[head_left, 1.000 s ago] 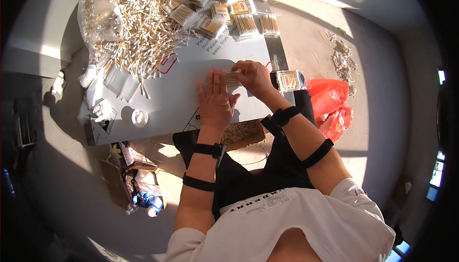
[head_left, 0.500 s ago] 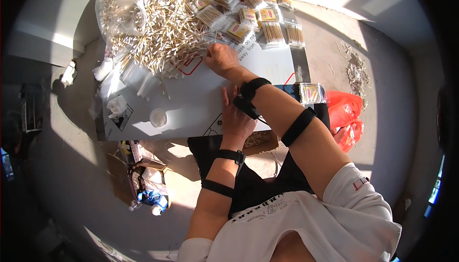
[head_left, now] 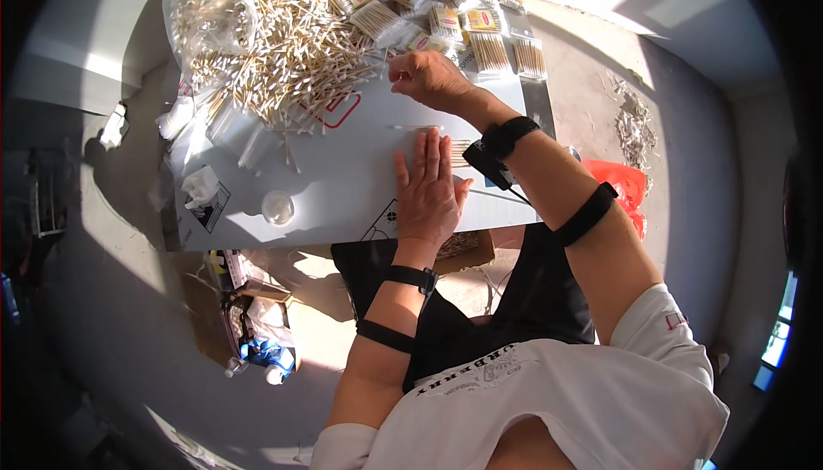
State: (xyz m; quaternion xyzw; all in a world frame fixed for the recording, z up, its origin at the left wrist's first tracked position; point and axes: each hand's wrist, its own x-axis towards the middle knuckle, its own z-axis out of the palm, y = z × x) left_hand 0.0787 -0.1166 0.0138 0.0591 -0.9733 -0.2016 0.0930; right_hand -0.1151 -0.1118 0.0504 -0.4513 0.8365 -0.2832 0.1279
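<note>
My left hand [head_left: 429, 191] lies palm down on the grey table board [head_left: 343, 195], fingers stretched out. A single cotton swab [head_left: 413, 127] rests just past its fingertips. Beside those fingers is a small row of cotton swabs [head_left: 459, 153], partly hidden under my right wrist. My right hand [head_left: 429, 80] hovers farther off, fingers curled together, between the big heap of loose cotton swabs [head_left: 300, 41] and the packed swab bags [head_left: 446, 24]. Whatever it may hold is too small to make out.
On the board's left are clear plastic sleeves [head_left: 236, 131], a crumpled white tissue [head_left: 201, 187] and a small round clear container [head_left: 278, 207]. A red plastic bag [head_left: 617, 180] hangs off the right side. Below the front edge stands an open box [head_left: 467, 250].
My right hand has shifted right and slightly away from me. The left hand, partly covered by my right forearm before, now shows with fingers extended, and the swab row beside it is visible.
</note>
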